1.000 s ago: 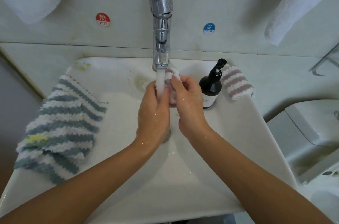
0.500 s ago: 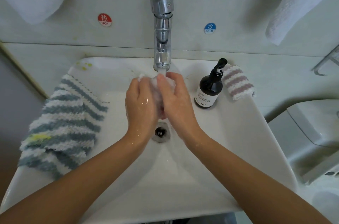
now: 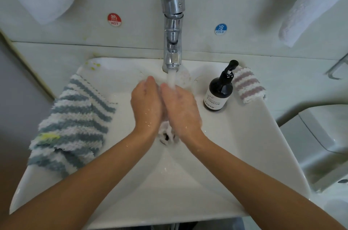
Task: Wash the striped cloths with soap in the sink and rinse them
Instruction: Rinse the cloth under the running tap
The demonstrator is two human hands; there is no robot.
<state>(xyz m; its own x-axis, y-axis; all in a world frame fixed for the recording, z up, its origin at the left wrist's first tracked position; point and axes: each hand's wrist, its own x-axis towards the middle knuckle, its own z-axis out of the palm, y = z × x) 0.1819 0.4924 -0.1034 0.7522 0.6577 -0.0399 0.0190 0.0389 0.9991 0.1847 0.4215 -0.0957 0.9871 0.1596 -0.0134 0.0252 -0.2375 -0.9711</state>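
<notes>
two bare forearms, no sleeves; left hand (image 3: 146, 103) and right hand (image 3: 183, 106) wet.

Red wall sticker (image 3: 114, 20) reads "HOT"; blue sticker (image 3: 220, 29) "COLD"; black pump bottle (image 3: 218, 91) "HAOTO".

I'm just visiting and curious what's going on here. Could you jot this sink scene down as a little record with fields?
Tap: running, stream landing on the hands
Left hand: pressed against the right, a cloth between them
Right hand: same, under the stream
Held cloth: wet, mostly hidden, an end showing below the palms over the drain
Blue cloth: draped over the sink's left rim
Pink cloth: on the right rim, behind the bottle
Soap bottle: upright, dark, with pump
Sink: white, wet
</notes>
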